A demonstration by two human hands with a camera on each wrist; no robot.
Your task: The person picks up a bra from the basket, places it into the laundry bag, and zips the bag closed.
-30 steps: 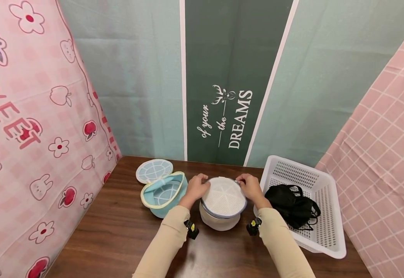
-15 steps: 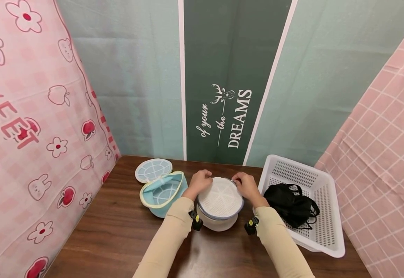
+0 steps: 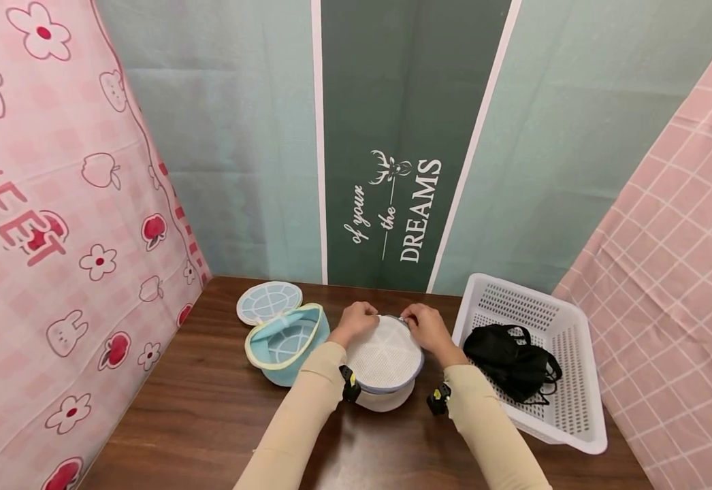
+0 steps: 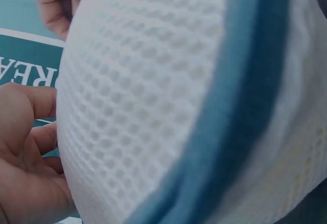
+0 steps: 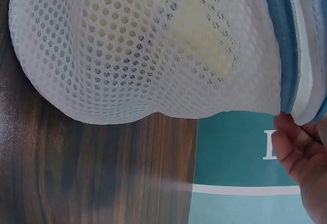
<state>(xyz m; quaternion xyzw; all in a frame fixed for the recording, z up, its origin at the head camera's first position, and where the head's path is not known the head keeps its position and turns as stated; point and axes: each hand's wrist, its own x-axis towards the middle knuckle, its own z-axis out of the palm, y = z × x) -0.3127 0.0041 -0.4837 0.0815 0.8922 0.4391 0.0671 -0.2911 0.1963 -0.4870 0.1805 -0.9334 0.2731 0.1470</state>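
Observation:
A round white mesh laundry bag [image 3: 385, 354] with blue-grey trim stands on the table between both hands. Its lid lies over the top, and a zipper [image 5: 297, 45] runs along the blue edging in the right wrist view. My left hand [image 3: 358, 321] grips the bag's far left rim; its fingertips are partly hidden behind the mesh in the left wrist view. At the far rim, my right hand [image 3: 427, 328] pinches the zipper edge between thumb and fingers. Something pale yellow [image 5: 199, 35] shows through the mesh side.
To the left a light blue mesh bag [image 3: 285, 344] with yellow trim lies with its lid [image 3: 269, 302] flipped back. A white plastic basket [image 3: 583, 381] on the right holds a black strappy garment [image 3: 512, 361]. Curtains [image 3: 258, 170] hang behind the wooden table [image 3: 178, 408].
My right hand has moved left along the bag's far rim, closing in on the left hand. The bag sits slightly further left in view. The blue bag and basket stay put.

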